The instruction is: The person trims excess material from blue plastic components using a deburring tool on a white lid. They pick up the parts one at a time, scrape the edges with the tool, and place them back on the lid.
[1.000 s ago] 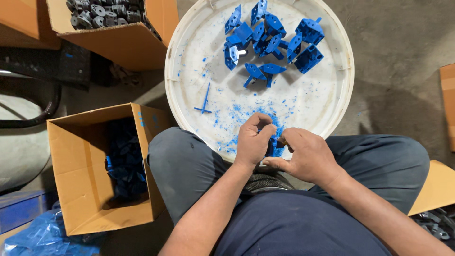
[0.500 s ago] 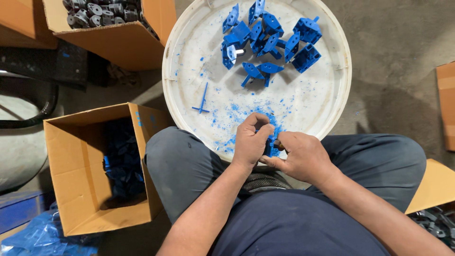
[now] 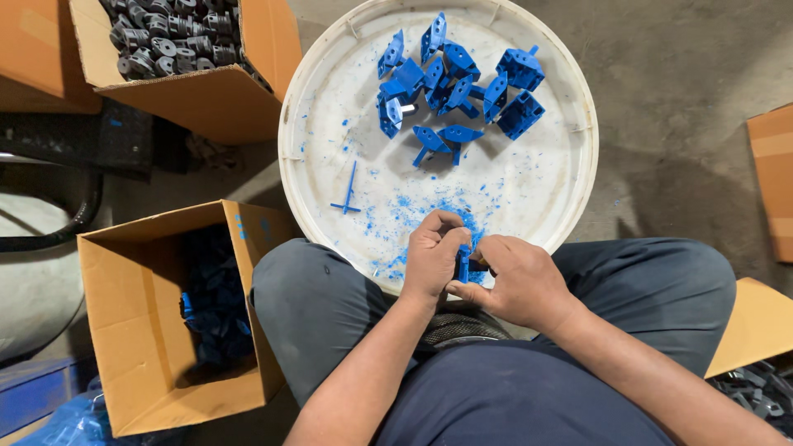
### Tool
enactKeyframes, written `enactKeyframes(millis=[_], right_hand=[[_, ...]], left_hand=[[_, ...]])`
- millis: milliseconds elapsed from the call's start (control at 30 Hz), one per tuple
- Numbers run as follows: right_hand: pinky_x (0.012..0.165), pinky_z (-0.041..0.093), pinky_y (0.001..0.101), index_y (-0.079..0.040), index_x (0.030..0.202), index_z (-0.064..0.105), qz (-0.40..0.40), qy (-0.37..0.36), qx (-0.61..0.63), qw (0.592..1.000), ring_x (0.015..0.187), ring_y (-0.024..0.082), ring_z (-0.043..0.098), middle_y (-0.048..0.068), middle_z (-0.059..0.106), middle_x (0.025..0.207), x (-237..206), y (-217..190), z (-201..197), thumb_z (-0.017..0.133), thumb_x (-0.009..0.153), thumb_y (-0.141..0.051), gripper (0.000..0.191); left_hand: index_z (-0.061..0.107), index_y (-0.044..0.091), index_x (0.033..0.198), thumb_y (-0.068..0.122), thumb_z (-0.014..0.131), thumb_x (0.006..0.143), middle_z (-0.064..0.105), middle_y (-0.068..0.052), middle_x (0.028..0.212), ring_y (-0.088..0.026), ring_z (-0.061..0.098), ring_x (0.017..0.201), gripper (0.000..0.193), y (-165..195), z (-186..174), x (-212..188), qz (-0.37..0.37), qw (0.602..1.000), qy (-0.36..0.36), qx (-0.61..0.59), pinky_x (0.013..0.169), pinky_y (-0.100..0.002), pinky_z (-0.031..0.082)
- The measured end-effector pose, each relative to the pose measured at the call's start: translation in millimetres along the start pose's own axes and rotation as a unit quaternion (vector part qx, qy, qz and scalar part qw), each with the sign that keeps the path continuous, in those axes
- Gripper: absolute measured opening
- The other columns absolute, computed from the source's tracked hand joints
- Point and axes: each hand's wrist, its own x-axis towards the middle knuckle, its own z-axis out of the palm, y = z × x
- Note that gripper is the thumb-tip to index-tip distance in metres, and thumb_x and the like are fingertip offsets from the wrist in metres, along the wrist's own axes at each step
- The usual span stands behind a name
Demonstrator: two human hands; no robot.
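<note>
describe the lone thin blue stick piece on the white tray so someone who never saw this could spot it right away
Start at the big round white tray in front of the person's knees. On its left side, apart from the heap of blocky blue parts, lies the thin blue stick piece. It is a slim rod with a short crossbar at its lower end, lying alone.

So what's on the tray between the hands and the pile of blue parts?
Only blue shavings scattered on the white tray, seen in the head view.

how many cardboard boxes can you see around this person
5 brown cardboard boxes: one of dark parts at top left, an orange-brown one at the far left edge, one of blue parts by the left knee, and two partly cut off at right.
</note>
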Motion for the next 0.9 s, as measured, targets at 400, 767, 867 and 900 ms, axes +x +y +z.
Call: enactKeyframes(millis=[400, 767, 867, 900], right_hand=[[0.061, 0.051, 0.0441, -0.008, 0.078, 0.063, 0.024, -0.054, -0.037, 0.998, 0.070, 0.032, 0.065, 0.010, 0.066, 0.072, -1.4, 4.3, 5.9, 0.075, 0.080, -0.054, 0.048], [0.061, 0.050, 0.0443, -0.007, 0.079, 0.061, 0.001, -0.027, -0.032, 0.999, 0.071, 0.033, 0.065, 0.010, 0.065, 0.072, 0.3, 3.0, 4.0, 0.076, 0.080, -0.053, 0.048], [0.060, 0.050, 0.0452, -0.007, 0.078, 0.062, 0.033, -0.077, -0.054, 0.995, 0.069, 0.033, 0.065, 0.011, 0.065, 0.070, -0.3, 5.3, 5.9, 0.073, 0.081, -0.055, 0.049], [0.060, 0.049, 0.0456, -0.007, 0.077, 0.062, 0.037, -0.082, -0.051, 0.995, 0.069, 0.033, 0.064, 0.011, 0.065, 0.069, -1.0, 6.0, 6.8, 0.073, 0.081, -0.055, 0.050]], left_hand=[[0.062, 0.005, 0.092, 0.002, 0.063, 0.088, 0.062, 0.001, 0.077, -0.007, 0.054, 0.069, 0.004, 10.4, 3.4, -4.4, -0.031, 0.999, 0.016, -0.005, 0.062, -0.025, 0.046], [0.062, 0.004, 0.093, 0.001, 0.064, 0.089, 0.062, 0.000, 0.078, -0.006, 0.054, 0.070, 0.006, 3.2, 2.8, -0.8, -0.007, 1.000, 0.014, -0.018, 0.063, -0.024, 0.046], [0.062, 0.005, 0.092, 0.001, 0.064, 0.089, 0.061, 0.001, 0.078, -0.006, 0.054, 0.069, 0.005, 2.2, 1.2, -0.5, -0.010, 1.000, 0.020, -0.011, 0.062, -0.024, 0.046], [0.062, 0.005, 0.091, 0.001, 0.064, 0.089, 0.061, 0.001, 0.077, -0.006, 0.054, 0.069, 0.005, 1.5, 0.7, -0.9, -0.014, 1.000, 0.023, -0.007, 0.061, -0.024, 0.047]])
